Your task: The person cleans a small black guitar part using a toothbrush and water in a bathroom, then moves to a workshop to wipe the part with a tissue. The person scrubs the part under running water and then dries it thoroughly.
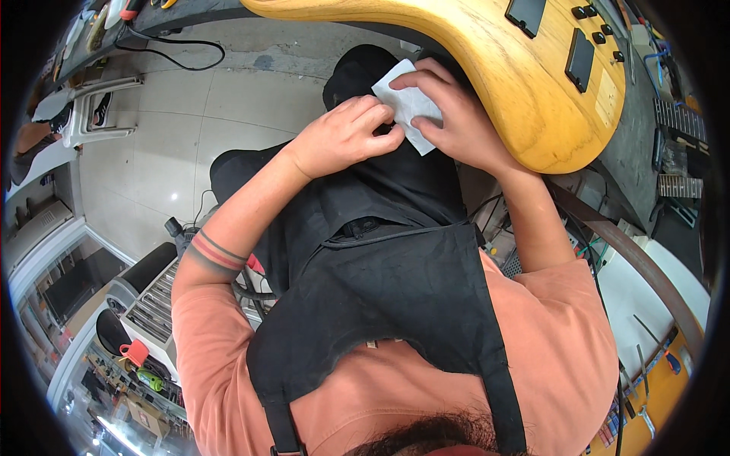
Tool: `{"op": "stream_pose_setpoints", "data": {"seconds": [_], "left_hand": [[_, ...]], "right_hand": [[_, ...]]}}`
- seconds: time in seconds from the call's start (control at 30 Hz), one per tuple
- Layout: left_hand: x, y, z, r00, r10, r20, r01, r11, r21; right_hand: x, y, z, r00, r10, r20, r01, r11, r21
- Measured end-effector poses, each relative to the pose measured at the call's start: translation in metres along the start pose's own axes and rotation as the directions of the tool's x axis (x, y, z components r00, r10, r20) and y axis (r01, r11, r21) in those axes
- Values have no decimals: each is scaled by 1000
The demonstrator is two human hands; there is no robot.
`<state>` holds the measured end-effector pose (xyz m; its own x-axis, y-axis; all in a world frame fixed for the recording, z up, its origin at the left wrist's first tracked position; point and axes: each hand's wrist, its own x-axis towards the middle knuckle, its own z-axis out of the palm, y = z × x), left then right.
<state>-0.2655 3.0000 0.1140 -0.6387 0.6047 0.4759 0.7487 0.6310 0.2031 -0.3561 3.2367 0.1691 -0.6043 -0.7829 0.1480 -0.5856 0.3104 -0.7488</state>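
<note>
Over my lap, a small white sheet, paper or thin cloth, hangs between my two hands. My right hand has curved fingers and thumb on its face and edge. My left hand is closed, its fingertips pinched together at the sheet's left side; what lies between them is hidden. Just beyond my right hand lies the pale wooden body of an electric guitar or bass, with two black pickups and several black knobs. My right forearm passes close beside its rounded lower edge.
The guitar body rests on a dark workbench, with fretted necks at the right. A black cable loops off the bench at upper left. A white stool stands on the tiled floor. A drawer unit is at my left.
</note>
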Motion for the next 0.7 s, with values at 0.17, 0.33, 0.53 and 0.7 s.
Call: {"op": "stream_pose_setpoints", "data": {"seconds": [0.17,0.33,0.53,0.7], "left_hand": [[1,2,1,1000,2,-16,-1,1000,21],[1,2,5,999,-19,-45,19,1000,-13],[-2,2,12,994,-11,-110,15,999,31],[-7,-3,15,991,42,-127,-32,997,74]], "right_hand": [[-1,-13,3,1000,-13,-1,13,1000,23],[1,-18,5,1000,-4,9,4,998,-63],[2,-16,12,1000,9,27,-7,997,-75],[5,-7,15,996,15,91,-14,1000,-13]]}}
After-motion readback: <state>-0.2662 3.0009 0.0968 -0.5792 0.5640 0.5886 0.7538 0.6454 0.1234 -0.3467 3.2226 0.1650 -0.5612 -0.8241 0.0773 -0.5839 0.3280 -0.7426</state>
